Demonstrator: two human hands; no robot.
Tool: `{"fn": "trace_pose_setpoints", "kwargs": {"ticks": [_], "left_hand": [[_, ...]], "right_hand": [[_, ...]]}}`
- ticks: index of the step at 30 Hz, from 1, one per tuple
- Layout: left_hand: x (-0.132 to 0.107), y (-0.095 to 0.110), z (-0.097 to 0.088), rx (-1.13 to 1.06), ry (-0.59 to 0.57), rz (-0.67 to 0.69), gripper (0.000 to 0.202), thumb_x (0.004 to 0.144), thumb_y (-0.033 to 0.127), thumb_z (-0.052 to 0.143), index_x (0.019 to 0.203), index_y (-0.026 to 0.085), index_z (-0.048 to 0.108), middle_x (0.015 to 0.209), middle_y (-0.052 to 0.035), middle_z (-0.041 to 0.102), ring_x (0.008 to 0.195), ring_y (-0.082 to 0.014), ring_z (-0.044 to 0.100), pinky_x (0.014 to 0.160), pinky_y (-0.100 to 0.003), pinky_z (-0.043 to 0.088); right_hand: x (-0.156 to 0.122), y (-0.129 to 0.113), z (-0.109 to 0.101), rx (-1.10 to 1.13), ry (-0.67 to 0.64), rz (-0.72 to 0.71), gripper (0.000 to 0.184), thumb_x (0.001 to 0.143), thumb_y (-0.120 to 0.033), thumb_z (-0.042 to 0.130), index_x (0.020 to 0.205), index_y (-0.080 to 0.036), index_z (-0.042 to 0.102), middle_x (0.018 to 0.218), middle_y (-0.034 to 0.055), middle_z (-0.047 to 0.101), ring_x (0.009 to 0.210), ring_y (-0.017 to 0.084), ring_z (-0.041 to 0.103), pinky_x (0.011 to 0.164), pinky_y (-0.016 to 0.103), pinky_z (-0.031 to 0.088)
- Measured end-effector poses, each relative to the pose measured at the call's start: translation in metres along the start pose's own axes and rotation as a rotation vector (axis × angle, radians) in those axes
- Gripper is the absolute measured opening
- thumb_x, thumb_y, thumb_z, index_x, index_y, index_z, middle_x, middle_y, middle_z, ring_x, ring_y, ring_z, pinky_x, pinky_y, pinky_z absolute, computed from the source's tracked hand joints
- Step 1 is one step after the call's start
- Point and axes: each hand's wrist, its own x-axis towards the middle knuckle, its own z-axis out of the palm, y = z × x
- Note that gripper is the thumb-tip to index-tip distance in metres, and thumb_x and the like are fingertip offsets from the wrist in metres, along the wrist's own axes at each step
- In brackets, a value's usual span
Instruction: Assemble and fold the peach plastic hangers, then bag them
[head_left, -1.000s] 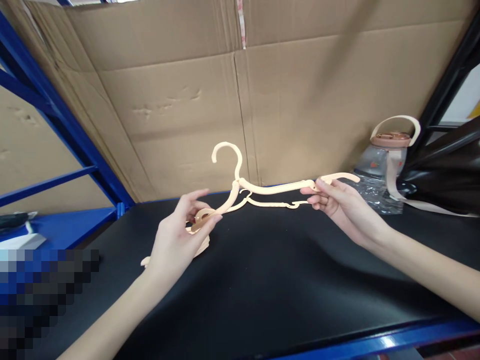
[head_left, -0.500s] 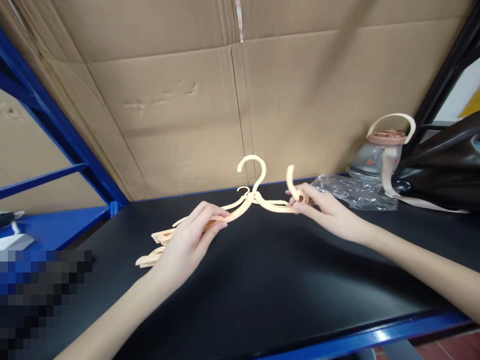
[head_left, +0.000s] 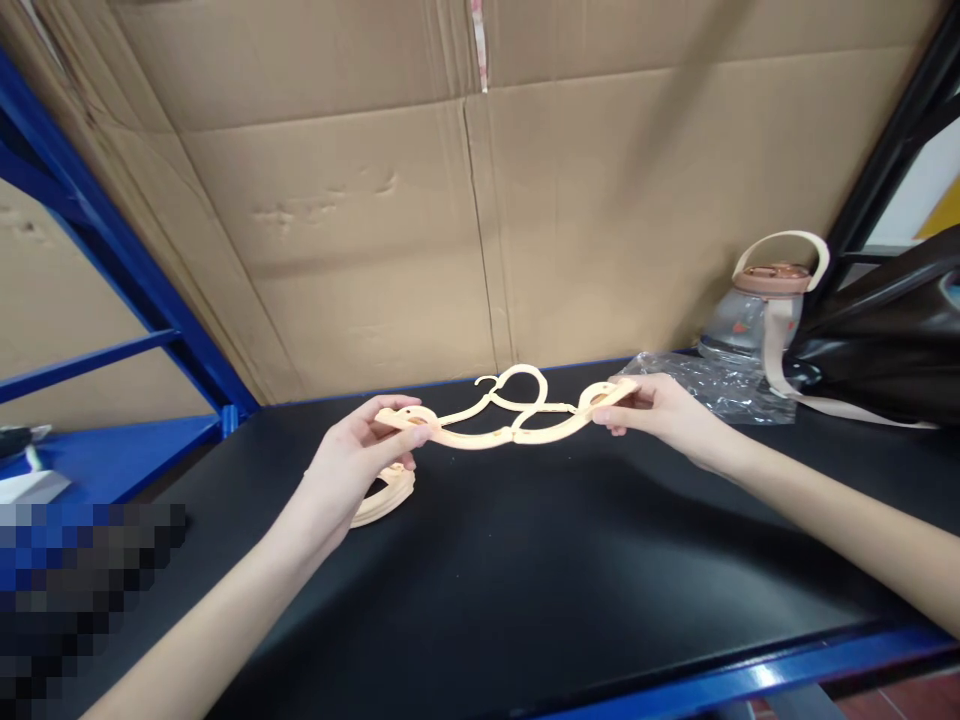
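A cream plastic folding hanger (head_left: 480, 440) is held up between my two hands, its large hook pointing away from me. My left hand (head_left: 352, 450) pinches the hanger's left end, and my right hand (head_left: 656, 410) pinches its right end. Both ends curl into loops beside my fingers. Behind it another cream hanger (head_left: 466, 412) with a smaller-looking hook lies on the black tabletop (head_left: 510, 590), partly covered by the held one. Below my left hand rests a stack of folded cream hangers (head_left: 386, 497), partly hidden by that hand.
At the back right stands a clear water bottle (head_left: 750, 320) with a handle and strap. Crumpled clear plastic wrap (head_left: 690, 385) lies before it, and a black bag (head_left: 892, 330) sits farther right. Cardboard (head_left: 360, 240) lines the back; a blue frame (head_left: 150, 260) rises on the left.
The held hanger has tilted, its hook dropping away from upright. My left hand has shifted left to the hanger's left end. The folded stack below shows more.
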Motion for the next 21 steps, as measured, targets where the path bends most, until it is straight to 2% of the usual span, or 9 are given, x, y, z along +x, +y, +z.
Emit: {"fn": "trace_pose_setpoints", "kwargs": {"ticks": [3, 6, 9, 15, 21], "left_hand": [[-0.002, 0.0, 0.004, -0.06, -0.016, 0.012, 0.025, 0.069, 0.036, 0.075, 0.079, 0.016, 0.064, 0.087, -0.0041, 0.067, 0.059, -0.0099, 0.054, 0.055, -0.023, 0.047], [-0.009, 0.002, 0.013, -0.043, -0.057, 0.069, 0.022, 0.075, 0.036, 0.069, 0.069, 0.016, 0.062, 0.087, -0.005, 0.066, 0.069, -0.0137, 0.059, 0.06, -0.025, 0.051], [-0.016, 0.004, 0.022, -0.027, -0.166, 0.079, 0.021, 0.079, 0.036, 0.065, 0.071, 0.017, 0.061, 0.085, -0.0039, 0.065, 0.076, -0.0164, 0.062, 0.063, -0.026, 0.055], [-0.029, -0.003, 0.035, 0.004, -0.335, 0.074, 0.017, 0.085, 0.036, 0.062, 0.084, 0.018, 0.061, 0.086, -0.0007, 0.065, 0.072, -0.0134, 0.063, 0.06, -0.023, 0.055], [-0.038, -0.006, 0.043, -0.017, -0.466, 0.038, 0.017, 0.086, 0.036, 0.061, 0.09, 0.019, 0.06, 0.087, -0.0008, 0.065, 0.076, -0.0141, 0.062, 0.06, -0.023, 0.054]], "right_hand": [[-0.002, -0.002, 0.004, 0.085, 0.022, 0.002, 0.025, 0.077, -0.042, 0.07, 0.08, -0.018, 0.069, 0.091, 0.0046, 0.065, 0.067, 0.012, 0.054, 0.064, 0.028, 0.047], [-0.005, -0.006, 0.011, 0.105, 0.01, -0.007, 0.024, 0.081, -0.041, 0.066, 0.081, -0.017, 0.065, 0.079, 0.0025, 0.064, 0.065, 0.013, 0.056, 0.067, 0.029, 0.049], [-0.01, -0.011, 0.019, 0.129, -0.069, -0.037, 0.023, 0.088, -0.039, 0.058, 0.081, -0.017, 0.06, 0.07, 0.0006, 0.061, 0.064, 0.013, 0.059, 0.065, 0.028, 0.049], [-0.02, -0.016, 0.035, 0.144, -0.201, -0.048, 0.021, 0.092, -0.038, 0.053, 0.086, -0.018, 0.057, 0.072, -0.0005, 0.062, 0.063, 0.012, 0.06, 0.064, 0.026, 0.05], [-0.029, -0.019, 0.044, -0.044, -0.264, -0.085, 0.022, 0.091, -0.04, 0.053, 0.088, -0.019, 0.058, 0.068, -0.0019, 0.065, 0.061, 0.011, 0.059, 0.063, 0.024, 0.046]]}}
